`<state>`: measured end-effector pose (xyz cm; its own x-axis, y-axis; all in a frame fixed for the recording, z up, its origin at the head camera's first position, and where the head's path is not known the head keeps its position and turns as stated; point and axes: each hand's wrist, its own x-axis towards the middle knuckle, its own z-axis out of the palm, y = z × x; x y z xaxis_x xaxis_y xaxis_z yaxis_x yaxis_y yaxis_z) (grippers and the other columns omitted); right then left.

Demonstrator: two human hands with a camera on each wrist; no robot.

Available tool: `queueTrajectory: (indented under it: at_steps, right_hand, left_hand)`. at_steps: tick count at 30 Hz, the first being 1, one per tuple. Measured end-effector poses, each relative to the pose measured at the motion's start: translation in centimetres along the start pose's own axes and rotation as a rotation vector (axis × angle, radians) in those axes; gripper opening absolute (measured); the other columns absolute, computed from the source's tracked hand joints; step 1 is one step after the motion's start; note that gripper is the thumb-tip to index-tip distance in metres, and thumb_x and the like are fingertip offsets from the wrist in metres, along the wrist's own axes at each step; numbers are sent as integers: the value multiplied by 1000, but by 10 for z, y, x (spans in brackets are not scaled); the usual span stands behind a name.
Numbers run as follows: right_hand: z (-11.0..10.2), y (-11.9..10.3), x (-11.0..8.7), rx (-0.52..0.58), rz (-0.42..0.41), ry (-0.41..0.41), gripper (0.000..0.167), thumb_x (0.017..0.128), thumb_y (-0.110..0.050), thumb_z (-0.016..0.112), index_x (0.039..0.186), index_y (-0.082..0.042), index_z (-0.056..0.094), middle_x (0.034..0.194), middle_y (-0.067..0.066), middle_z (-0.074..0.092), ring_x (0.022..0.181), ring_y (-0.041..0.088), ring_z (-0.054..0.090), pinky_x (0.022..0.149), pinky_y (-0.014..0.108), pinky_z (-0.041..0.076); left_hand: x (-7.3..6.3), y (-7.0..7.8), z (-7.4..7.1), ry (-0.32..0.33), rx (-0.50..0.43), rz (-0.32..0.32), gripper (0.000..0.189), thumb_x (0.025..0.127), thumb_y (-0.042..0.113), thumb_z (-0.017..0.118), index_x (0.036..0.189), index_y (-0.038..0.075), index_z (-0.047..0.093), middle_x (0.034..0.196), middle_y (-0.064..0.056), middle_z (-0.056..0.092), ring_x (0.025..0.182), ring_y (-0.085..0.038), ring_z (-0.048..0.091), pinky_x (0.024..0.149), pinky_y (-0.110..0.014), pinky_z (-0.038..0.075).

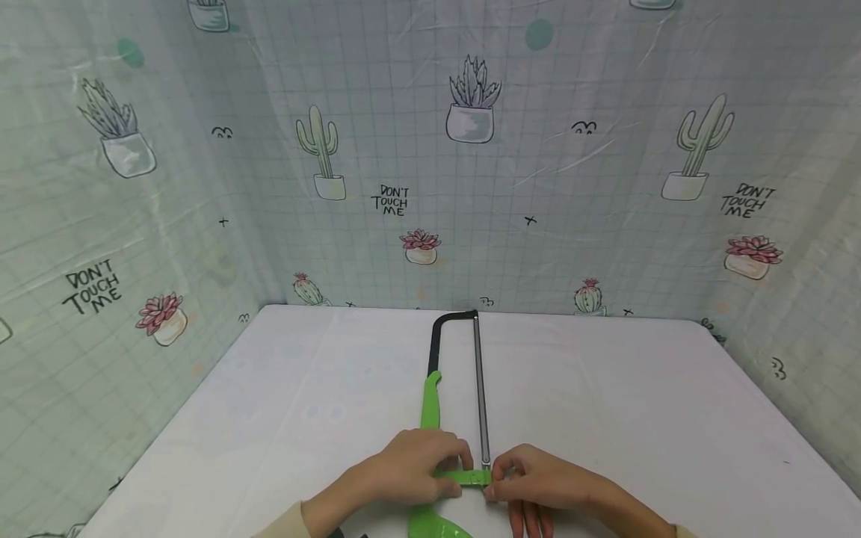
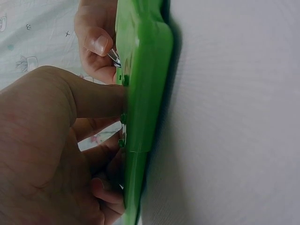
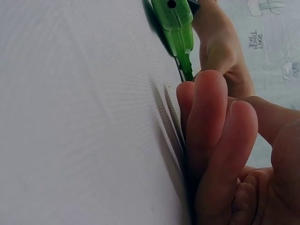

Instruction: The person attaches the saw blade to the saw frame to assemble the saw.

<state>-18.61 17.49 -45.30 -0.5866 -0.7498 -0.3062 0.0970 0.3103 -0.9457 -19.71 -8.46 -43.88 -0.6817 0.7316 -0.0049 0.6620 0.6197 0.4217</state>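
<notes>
A hacksaw with a green handle [image 1: 430, 407], a black bow frame [image 1: 434, 347] and a grey blade [image 1: 480, 388] lies on the white table, its bow end pointing away from me. My left hand [image 1: 413, 465] reaches across the handle and holds the green crosspiece [image 1: 464, 477] between thumb and fingers. At the crosspiece's right end, by the blade's near end, the thumb and index finger of my right hand [image 1: 538, 478] pinch a small metal piece [image 2: 114, 57]. The other right fingers [image 3: 211, 117] extend low beside the table surface. Fingers partly hide the metal piece.
The white table [image 1: 639, 403] reaches back to a hanging cloth [image 1: 471, 187] printed with potted cacti, which also covers both sides. Small dark things [image 1: 336, 533] show at the bottom edge near the left forearm.
</notes>
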Motion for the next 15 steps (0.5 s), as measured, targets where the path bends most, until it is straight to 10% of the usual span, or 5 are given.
queueTrajectory:
  at_steps: [10,15]
  right_hand:
    - [-2,0,0,1,20,-7,19,100,-27,62,98,-9,62,63,3,73,42,4,61,40,20,46]
    - [-1,0,1,-8,-8,-16,18,101,-25,60,99,-7,62,67,31,69,42,5,61,40,20,47]
  left_hand:
    - [2,-1,1,6,-2,2,19,88,36,77,106,34,70,90,22,60,81,5,52,73,-18,43]
    - [2,-3,2,12,7,5,19,88,36,77,106,34,70,91,22,60,82,6,53,75,-18,44]
